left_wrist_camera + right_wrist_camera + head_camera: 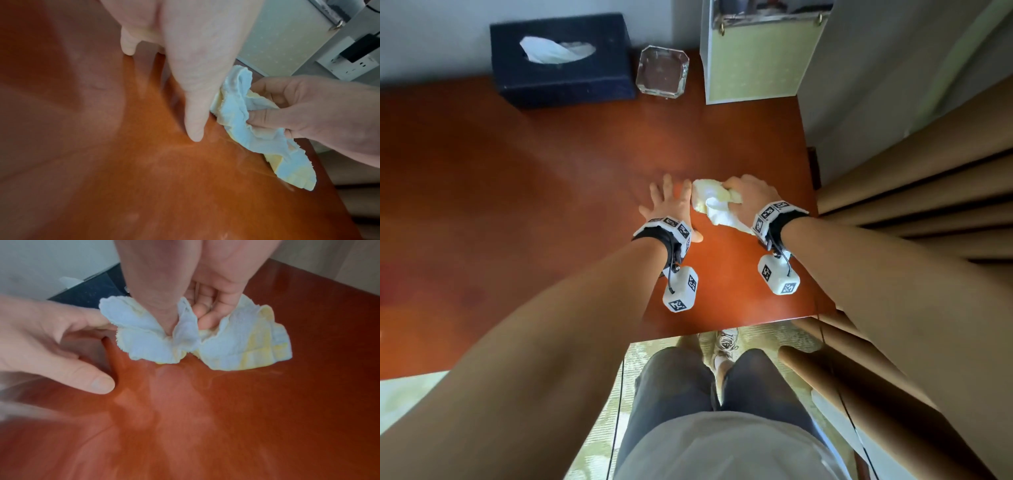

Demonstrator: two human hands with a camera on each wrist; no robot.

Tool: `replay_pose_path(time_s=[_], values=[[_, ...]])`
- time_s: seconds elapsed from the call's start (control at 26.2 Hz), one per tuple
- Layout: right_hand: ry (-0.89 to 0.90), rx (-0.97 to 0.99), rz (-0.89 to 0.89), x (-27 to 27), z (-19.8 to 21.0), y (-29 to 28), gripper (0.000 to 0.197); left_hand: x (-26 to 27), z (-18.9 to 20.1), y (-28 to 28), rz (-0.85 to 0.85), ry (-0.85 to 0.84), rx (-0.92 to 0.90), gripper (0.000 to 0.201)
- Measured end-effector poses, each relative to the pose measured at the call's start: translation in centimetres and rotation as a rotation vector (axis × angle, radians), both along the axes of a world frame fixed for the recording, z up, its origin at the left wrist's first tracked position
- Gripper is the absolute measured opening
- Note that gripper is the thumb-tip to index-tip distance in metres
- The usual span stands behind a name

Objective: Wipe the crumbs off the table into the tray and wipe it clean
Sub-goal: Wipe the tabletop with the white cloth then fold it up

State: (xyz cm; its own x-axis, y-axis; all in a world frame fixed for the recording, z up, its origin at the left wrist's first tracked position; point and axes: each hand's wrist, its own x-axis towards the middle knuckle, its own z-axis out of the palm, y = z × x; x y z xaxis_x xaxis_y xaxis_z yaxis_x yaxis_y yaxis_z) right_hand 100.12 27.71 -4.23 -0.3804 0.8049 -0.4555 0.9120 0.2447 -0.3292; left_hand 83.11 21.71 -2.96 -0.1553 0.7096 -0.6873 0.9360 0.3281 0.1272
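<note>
A crumpled white and pale yellow cloth lies bunched on the reddish-brown table. My right hand grips the cloth from above, thumb and fingers curled into its folds. My left hand lies flat on the table just left of the cloth, fingers straight and spread, its edge touching the cloth. A clear glass tray stands at the back of the table, well beyond both hands. I can make out no crumbs on the wood.
A dark blue tissue box sits at the back left of the tray. A pale green upright box stands at the back right. The table's right edge lies close to my right hand, with brown curtain folds beyond.
</note>
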Motion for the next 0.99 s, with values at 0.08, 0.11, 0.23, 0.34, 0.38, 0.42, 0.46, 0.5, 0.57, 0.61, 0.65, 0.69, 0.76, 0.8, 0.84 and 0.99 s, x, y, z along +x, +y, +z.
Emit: replay_pose_path(time_s=[0.08, 0.11, 0.23, 0.34, 0.38, 0.42, 0.46, 0.5, 0.57, 0.61, 0.65, 0.69, 0.76, 0.8, 0.84, 0.99], values=[[0.012, -0.019, 0.053, 0.3, -0.1, -1.4, 0.038, 0.3, 0.0, -1.4, -0.022, -0.006, 0.005, 0.122], [0.015, -0.023, 0.070, 0.4, 0.0, -2.2, 0.037, 0.5, 0.0, -2.0, -0.026, -0.005, -0.003, 0.122], [0.019, -0.037, 0.125, 2.1, 0.0, -5.8, 0.035, 2.2, -0.2, -4.4, -0.032, -0.009, -0.036, 0.124], [0.023, -0.088, 0.174, 3.5, 0.2, -8.8, 0.038, 3.5, -0.2, -5.7, -0.034, 0.000, -0.108, 0.135], [0.021, -0.103, 0.178, 4.1, 0.3, -9.3, 0.039, 3.7, -0.3, -5.8, -0.026, 0.003, -0.126, 0.138], [0.012, -0.109, 0.174, 5.0, 0.4, -9.4, 0.039, 4.2, -0.3, -5.8, -0.013, 0.005, -0.136, 0.140], [0.003, -0.096, 0.153, 5.8, 0.6, -9.1, 0.039, 4.5, -0.4, -5.6, 0.001, 0.011, -0.141, 0.140], [0.001, -0.061, 0.113, 7.0, 0.6, -8.6, 0.038, 5.0, -0.5, -5.3, 0.012, 0.023, -0.144, 0.140], [0.020, 0.003, 0.027, 8.9, 0.4, -7.5, 0.038, 5.4, -0.5, -4.6, 0.036, 0.053, -0.157, 0.142], [0.027, 0.015, 0.005, 9.5, 0.4, -7.0, 0.039, 5.6, -0.5, -4.2, 0.054, 0.060, -0.163, 0.142], [0.037, 0.028, -0.017, 9.9, 0.2, -6.3, 0.040, 5.8, -0.6, -3.6, 0.079, 0.061, -0.165, 0.142], [0.050, 0.046, -0.048, 10.0, 0.0, -5.5, 0.041, 6.0, -0.4, -3.1, 0.116, 0.051, -0.163, 0.141], [0.074, 0.093, -0.134, 9.8, -0.6, -3.1, 0.042, 6.4, -0.1, -1.7, 0.175, 0.047, -0.151, 0.140], [0.071, 0.112, -0.167, 9.6, -0.9, -1.6, 0.043, 6.6, -0.1, -0.9, 0.180, 0.056, -0.148, 0.140], [0.057, 0.122, -0.180, 9.3, -1.0, -0.1, 0.043, 6.6, -0.1, -0.4, 0.174, 0.060, -0.142, 0.141], [0.010, 0.143, -0.169, 8.6, -0.7, 5.6, 0.040, 6.3, -0.3, 0.2, 0.150, 0.042, -0.126, 0.146]])
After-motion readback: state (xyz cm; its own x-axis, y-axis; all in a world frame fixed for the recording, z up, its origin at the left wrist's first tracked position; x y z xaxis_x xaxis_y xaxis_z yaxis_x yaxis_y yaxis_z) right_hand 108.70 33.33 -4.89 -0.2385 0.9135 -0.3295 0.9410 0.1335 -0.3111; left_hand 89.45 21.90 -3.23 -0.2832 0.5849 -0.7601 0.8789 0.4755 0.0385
